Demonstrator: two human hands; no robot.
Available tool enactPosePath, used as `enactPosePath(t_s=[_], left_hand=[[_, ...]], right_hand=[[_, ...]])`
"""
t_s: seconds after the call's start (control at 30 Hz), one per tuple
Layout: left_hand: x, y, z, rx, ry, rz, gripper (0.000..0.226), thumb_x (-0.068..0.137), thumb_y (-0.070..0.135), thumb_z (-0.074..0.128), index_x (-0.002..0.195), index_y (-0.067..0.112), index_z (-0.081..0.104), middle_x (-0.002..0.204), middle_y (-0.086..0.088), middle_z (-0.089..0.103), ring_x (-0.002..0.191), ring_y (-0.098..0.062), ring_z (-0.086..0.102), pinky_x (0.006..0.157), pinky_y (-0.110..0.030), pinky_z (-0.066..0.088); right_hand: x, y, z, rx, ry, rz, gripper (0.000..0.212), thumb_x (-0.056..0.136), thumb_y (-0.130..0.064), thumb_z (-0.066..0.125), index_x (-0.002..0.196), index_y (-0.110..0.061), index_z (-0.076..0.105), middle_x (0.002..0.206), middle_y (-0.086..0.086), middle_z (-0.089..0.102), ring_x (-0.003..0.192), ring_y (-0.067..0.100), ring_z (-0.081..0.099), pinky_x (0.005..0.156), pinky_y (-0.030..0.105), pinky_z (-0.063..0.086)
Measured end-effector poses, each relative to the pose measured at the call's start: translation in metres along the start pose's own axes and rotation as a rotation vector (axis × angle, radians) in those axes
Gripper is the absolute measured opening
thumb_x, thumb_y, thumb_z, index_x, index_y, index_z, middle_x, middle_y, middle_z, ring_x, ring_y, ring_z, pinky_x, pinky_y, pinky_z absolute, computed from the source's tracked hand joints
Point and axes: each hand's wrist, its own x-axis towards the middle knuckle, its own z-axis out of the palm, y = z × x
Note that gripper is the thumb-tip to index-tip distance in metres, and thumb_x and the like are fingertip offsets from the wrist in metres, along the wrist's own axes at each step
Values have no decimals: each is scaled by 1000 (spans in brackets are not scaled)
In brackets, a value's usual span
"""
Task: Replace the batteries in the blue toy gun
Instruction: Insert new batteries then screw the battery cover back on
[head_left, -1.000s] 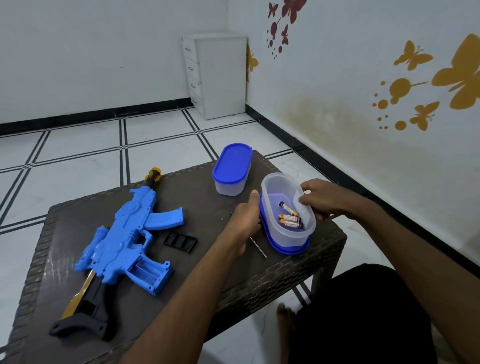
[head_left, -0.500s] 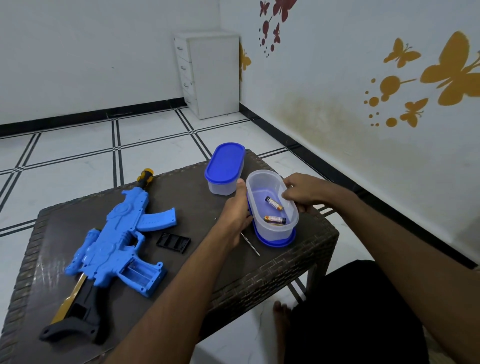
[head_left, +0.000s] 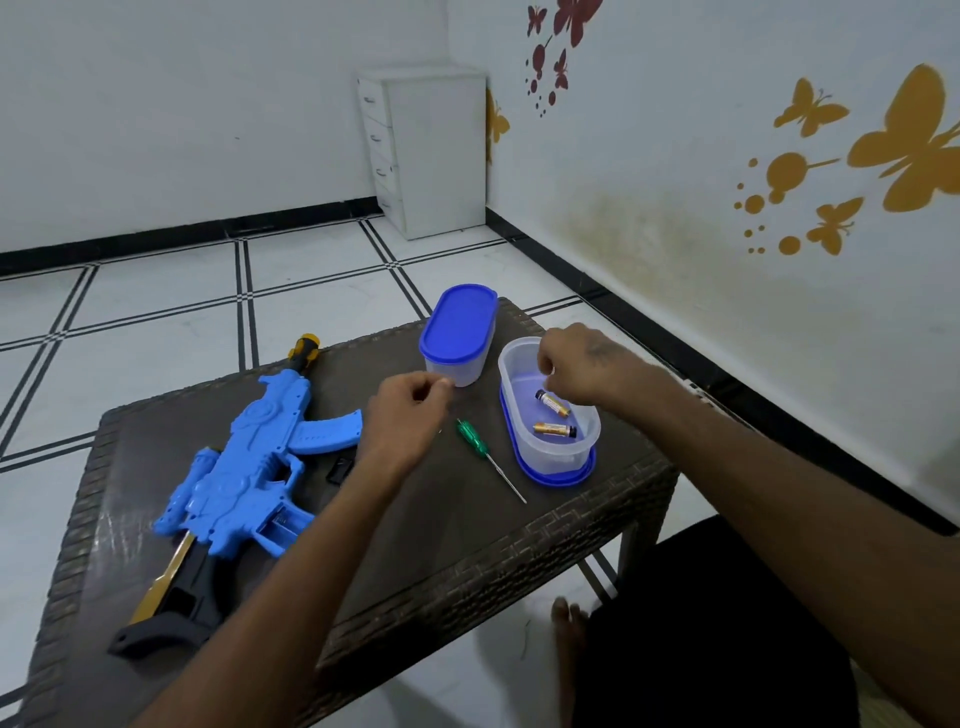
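Your table (head_left: 571, 525) carries everything. Biggest item, the blue toy gun (head_left: 244, 467), lies on its side at the left w/ its battery bay (head_left: 283, 522) open toward you; the black cover (head_left: 340, 470) sits just beside it, half hidden by your left forearm.

What's changed: a sec ago both hands steadied the open tub (head_left: 550, 415); now they've let go of it. Your left hand (head_left: 410, 415) has pulled back toward the gun, fingers curled together over the table, and I can't tell if it holds a cell. Your right hand (head_left: 576, 369) hovers over the tub's far end, fingertips pinched in; whether it grips anything, can't tell either. The tub showed 3 batteries before; now 2 show, so a cell has prob. left it. My read: you're at the fetch-and-load step, bay not yet filled.

Count:
- 2 tubs: the open one standing on its blue lid (head_left: 558, 475), and a closed tub (head_left: 460, 332) behind it.
- 2 batteries (head_left: 553, 428) visible inside the open tub.
- 1 green screwdriver (head_left: 488, 457), lying between your left hand and the open tub.
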Motion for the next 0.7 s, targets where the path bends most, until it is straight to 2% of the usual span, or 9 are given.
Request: enactPosePath(t_s=[0.07, 0.13, 0.3, 0.4, 0.47, 0.53, 0.63, 0.7], left_hand=[[-3, -7, -19, 129, 36, 33, 22, 95, 31, 53, 104, 24, 71, 98, 4, 71, 88, -8, 64, 77, -31, 54], [-5, -17, -39, 238, 91, 25, 23, 94, 32, 53, 106, 24, 71, 99, 8, 69, 90, -6, 62, 77, -29, 51], [-10, -56, -89, 400, 180, -60, 23, 89, 32, 57, 109, 25, 67, 106, 8, 63, 99, -15, 60, 82, -32, 45], [-9, -85, -115, 512, 209, -202, 44, 84, 39, 61, 125, 22, 60, 129, -10, 57, 117, -32, 54, 97, -44, 44], [-10, -103, -127, 650, 200, -306, 59, 83, 49, 60, 136, 25, 50, 140, -18, 45, 130, -38, 41, 105, -50, 37], [-12, -113, -131, 713, 169, -368, 69, 84, 58, 56, 143, 28, 39, 146, -19, 36, 135, -40, 32, 109, -53, 32], [-12, -121, -129, 728, 98, -408, 77, 83, 64, 51, 149, 34, 25, 152, -18, 27, 134, -41, 35, 107, -54, 34], [-13, -122, -129, 768, 81, -386, 76, 83, 65, 50, 149, 36, 23, 152, -17, 26, 133, -40, 38, 105, -55, 36]], right_hand=[[1, -8, 4, -49, -18, 17, 33, 91, -18, 66, 120, -5, 58, 117, 16, 62, 97, 26, 60, 74, 28, 42], [1, -17, 5, -77, -19, 25, 34, 94, -16, 61, 124, -2, 56, 122, 18, 60, 109, 31, 59, 81, 32, 45], [-7, -20, 10, -7, 23, -32, 20, 93, -3, 49, 108, 3, 61, 109, 21, 61, 102, 37, 58, 73, 32, 35], [-2, -23, 12, -6, -25, -21, 18, 93, -4, 50, 107, 3, 60, 110, 21, 62, 101, 35, 59, 74, 33, 38], [3, -30, 11, -137, -114, 20, 24, 95, -13, 56, 115, -1, 58, 117, 16, 62, 109, 30, 60, 85, 34, 46], [8, -28, 10, -207, -32, 21, 31, 95, -18, 59, 122, -4, 57, 123, 15, 61, 112, 29, 60, 92, 32, 47], [14, -25, 7, -204, 161, 9, 23, 92, -13, 59, 114, -9, 63, 112, 13, 66, 100, 30, 64, 83, 35, 50], [18, -29, 3, -103, 216, 7, 23, 91, -12, 58, 112, -14, 67, 108, 8, 69, 94, 26, 65, 79, 33, 52]])
